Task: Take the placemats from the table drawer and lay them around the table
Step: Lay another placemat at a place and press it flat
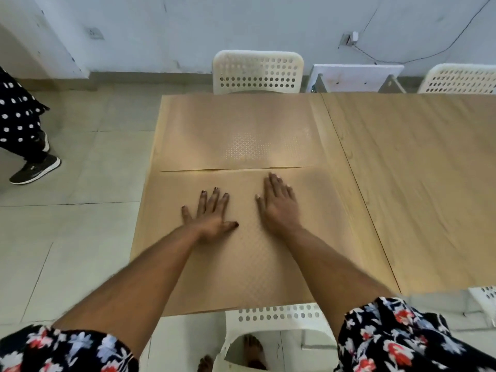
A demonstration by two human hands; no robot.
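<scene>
Two tan placemats with a fine embossed pattern lie flat on the left end of the wooden table. The near placemat reaches the front edge; the far placemat touches it along a seam and reaches the back edge. My left hand lies palm down on the near placemat with fingers spread. My right hand rests flat beside it on the same mat, fingers together, pointing toward the seam. Neither hand grips anything. No drawer is visible.
A white perforated chair stands at the far side, another chair at far right, and one chair just below me at the near edge. A white board leans behind the table. A person's legs stand on the tiled floor at left.
</scene>
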